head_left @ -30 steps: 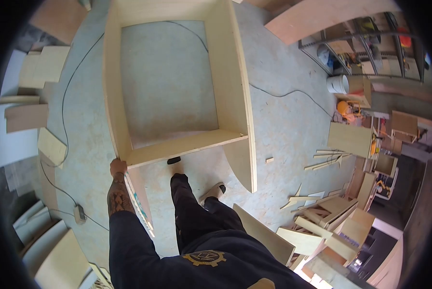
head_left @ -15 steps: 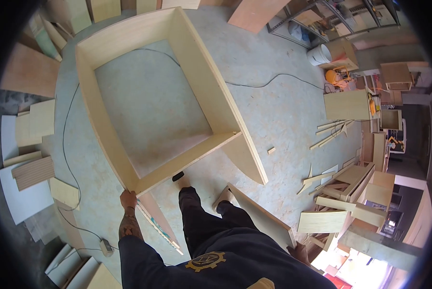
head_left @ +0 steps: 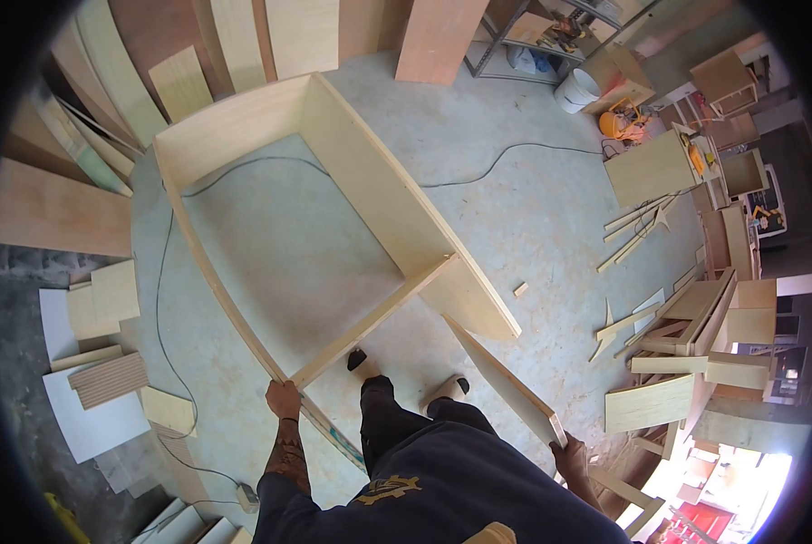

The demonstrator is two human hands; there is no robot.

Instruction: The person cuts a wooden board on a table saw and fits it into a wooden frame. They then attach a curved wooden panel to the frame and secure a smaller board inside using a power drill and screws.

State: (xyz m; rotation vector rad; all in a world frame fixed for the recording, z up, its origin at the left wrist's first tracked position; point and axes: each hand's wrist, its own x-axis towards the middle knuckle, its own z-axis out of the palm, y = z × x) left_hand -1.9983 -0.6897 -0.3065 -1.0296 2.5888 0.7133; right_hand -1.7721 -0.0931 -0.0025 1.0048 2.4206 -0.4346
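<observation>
A large plywood cabinet frame (head_left: 442, 238) rests on the floor, its panels standing on edge around a bare patch of concrete. My left hand (head_left: 284, 399) is closed over the top edge of its near-left side, right beside the crosspiece (head_left: 374, 319). In my right hand (head_left: 571, 455) is the near end of a long plywood panel (head_left: 504, 376). The panel stands on edge to the right of my legs, its far end close to the frame's open right end. A small black object (head_left: 357, 358) lies by the crosspiece, near my foot.
A dark cable (head_left: 501, 166) runs across the floor and through the frame. Sheets of plywood (head_left: 302, 36) lean along the far wall. A small wood block (head_left: 520, 289) and thin strips (head_left: 637, 231) lie to the right, near stacked boards (head_left: 651, 402). A white bucket (head_left: 576, 91) stands farther back.
The right-hand panel has been raised and shifted nearer the frame, and my right hand now shows more fully. My left hand keeps its hold while the whole view has tilted.
</observation>
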